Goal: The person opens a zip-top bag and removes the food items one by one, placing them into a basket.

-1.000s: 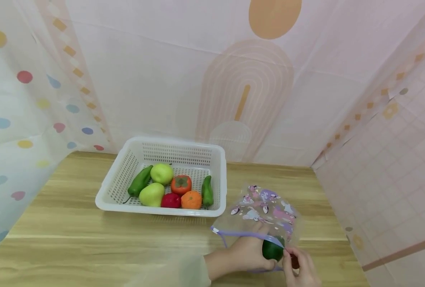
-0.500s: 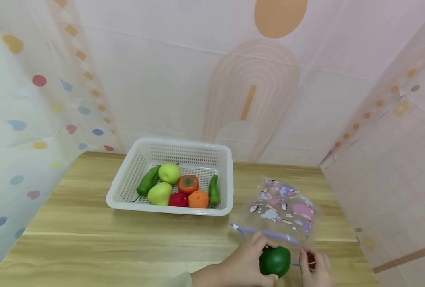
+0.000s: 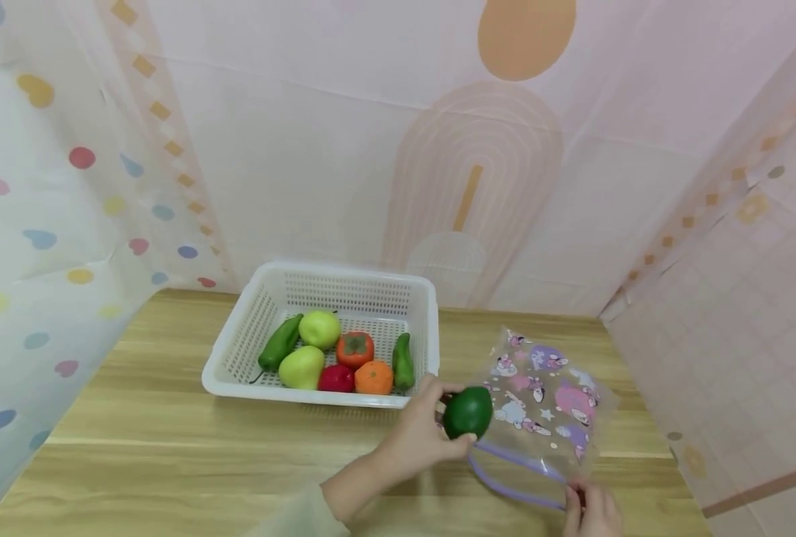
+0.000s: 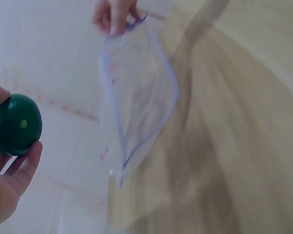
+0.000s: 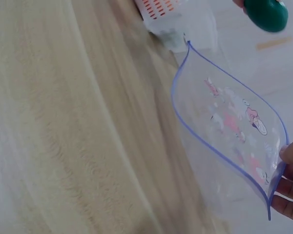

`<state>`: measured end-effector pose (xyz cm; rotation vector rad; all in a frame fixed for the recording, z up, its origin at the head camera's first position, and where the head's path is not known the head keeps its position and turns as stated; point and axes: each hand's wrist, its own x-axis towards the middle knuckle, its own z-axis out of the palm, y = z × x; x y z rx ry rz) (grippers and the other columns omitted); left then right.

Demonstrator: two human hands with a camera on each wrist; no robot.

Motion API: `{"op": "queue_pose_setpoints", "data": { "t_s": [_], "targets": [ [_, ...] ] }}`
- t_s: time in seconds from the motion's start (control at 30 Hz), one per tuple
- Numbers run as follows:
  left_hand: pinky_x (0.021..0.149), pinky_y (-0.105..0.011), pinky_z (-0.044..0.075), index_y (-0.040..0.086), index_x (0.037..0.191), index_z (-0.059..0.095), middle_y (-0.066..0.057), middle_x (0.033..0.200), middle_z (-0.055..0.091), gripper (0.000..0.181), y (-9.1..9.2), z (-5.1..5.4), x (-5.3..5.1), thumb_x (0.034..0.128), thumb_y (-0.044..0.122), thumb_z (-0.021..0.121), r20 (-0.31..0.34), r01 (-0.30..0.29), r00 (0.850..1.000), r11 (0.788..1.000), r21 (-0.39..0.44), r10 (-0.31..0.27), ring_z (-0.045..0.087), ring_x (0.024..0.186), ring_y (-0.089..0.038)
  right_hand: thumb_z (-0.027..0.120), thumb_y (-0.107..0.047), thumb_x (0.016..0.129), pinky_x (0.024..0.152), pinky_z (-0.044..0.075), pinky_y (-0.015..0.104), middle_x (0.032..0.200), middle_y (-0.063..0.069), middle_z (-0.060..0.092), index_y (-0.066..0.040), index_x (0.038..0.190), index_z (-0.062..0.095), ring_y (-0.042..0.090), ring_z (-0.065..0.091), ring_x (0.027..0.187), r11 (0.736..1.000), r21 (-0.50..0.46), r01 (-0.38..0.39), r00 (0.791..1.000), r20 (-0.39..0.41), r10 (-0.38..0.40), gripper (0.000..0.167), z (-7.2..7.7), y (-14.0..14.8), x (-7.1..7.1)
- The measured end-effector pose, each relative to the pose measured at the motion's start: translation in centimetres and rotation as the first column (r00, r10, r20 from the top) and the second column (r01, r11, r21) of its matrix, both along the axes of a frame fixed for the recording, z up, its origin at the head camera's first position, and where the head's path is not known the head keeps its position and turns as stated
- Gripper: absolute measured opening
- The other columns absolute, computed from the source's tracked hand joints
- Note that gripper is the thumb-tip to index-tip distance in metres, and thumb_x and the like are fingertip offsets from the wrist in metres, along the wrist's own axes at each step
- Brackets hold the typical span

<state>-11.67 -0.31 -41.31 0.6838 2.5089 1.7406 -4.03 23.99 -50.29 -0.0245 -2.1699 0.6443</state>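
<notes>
My left hand [image 3: 414,432] grips a smooth, dark green avocado [image 3: 468,412], with fingers and thumb around its sides. It is held up between the basket and the bag; a pale spot shows on its skin in the left wrist view. A clear zip bag [image 3: 538,403] with pink and purple cartoon prints lies at the right of the table, its purple-edged mouth gaping toward me. My right hand [image 3: 592,509] pinches the right end of that mouth. In the right wrist view the bag [image 5: 229,117] shows only its prints, with nothing inside.
A white slotted basket [image 3: 236,384] stands left of the bag. In it lie two green peppers [image 3: 280,343], a green apple [image 3: 320,329], a pear [image 3: 301,368], a persimmon [image 3: 355,349], a red fruit [image 3: 336,378] and an orange [image 3: 374,377]. Patterned curtains surround the wooden table [image 3: 169,462].
My left hand has drawn the avocado out of the bag's mouth and carried it left and up toward the basket. The right hand keeps its pinch on the bag, whose mouth now gapes wider.
</notes>
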Motion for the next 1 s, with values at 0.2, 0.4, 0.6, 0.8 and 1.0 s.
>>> {"op": "queue_pose_setpoints", "data": {
  "t_s": [0.2,0.4,0.6,0.8,1.0],
  "targets": [
    [0.075,-0.033,0.052,0.007,0.123,0.049,-0.007,0.111,0.048,0.057,-3.1,1.8,-3.8,0.0733,0.015,0.076,-0.04,-0.164,0.986,0.986,-0.036,0.162,0.051,0.095,-0.018,0.061,0.013,0.071,0.064,0.032,0.034,0.07,0.018,0.053,0.004,0.078,0.056,0.034,0.047,0.063,0.998,-0.008,0.059,0.998,0.025,-0.059,0.012,-1.0,0.1,0.2],
    [0.075,-0.031,0.052,0.004,0.125,0.047,-0.011,0.115,0.046,0.059,-6.0,3.3,-7.4,0.0762,0.02,0.075,-0.027,-0.266,0.964,0.955,-0.13,0.265,0.053,0.094,-0.022,0.063,0.011,0.074,0.063,0.033,0.038,0.071,0.017,0.054,0.002,0.079,0.057,0.036,0.05,0.064,0.994,0.01,0.107,0.988,0.11,-0.107,0.012,-1.0,0.1,0.6],
    [0.08,-0.037,0.051,0.001,0.126,0.045,-0.015,0.118,0.045,0.059,-8.0,2.9,-9.7,0.0784,0.021,0.073,0.016,-0.342,0.936,0.922,-0.183,0.351,0.052,0.099,-0.027,0.054,-0.006,0.092,0.063,0.036,0.041,0.074,0.018,0.056,0.0,0.08,0.058,0.037,0.052,0.067,0.993,0.015,0.118,0.97,0.214,-0.118,0.013,-0.7,0.3,0.7],
    [0.087,-0.042,0.05,-0.002,0.127,0.044,-0.018,0.125,0.043,0.061,-8.6,1.6,-11.1,0.0783,0.021,0.073,0.066,-0.368,0.915,0.889,-0.274,0.399,0.052,0.106,-0.031,0.022,-0.049,0.097,0.06,0.037,0.04,0.072,0.015,0.056,-0.001,0.081,0.059,0.032,0.052,0.065,0.991,0.028,0.129,0.959,0.249,-0.132,0.062,-0.8,0.5,0.8],
    [0.084,-0.043,0.051,-0.004,0.126,0.046,-0.022,0.123,0.044,0.061,-8.4,0.6,-12.1,0.0786,0.022,0.073,0.058,-0.328,0.921,0.848,-0.418,0.385,0.053,0.103,-0.033,0.055,-0.003,0.091,0.062,0.036,0.039,0.072,0.016,0.057,-0.001,0.08,0.058,0.034,0.052,0.065,0.992,0.037,0.118,0.975,0.188,-0.123,0.011,-1.0,0.6,0.6]
  ]
}}
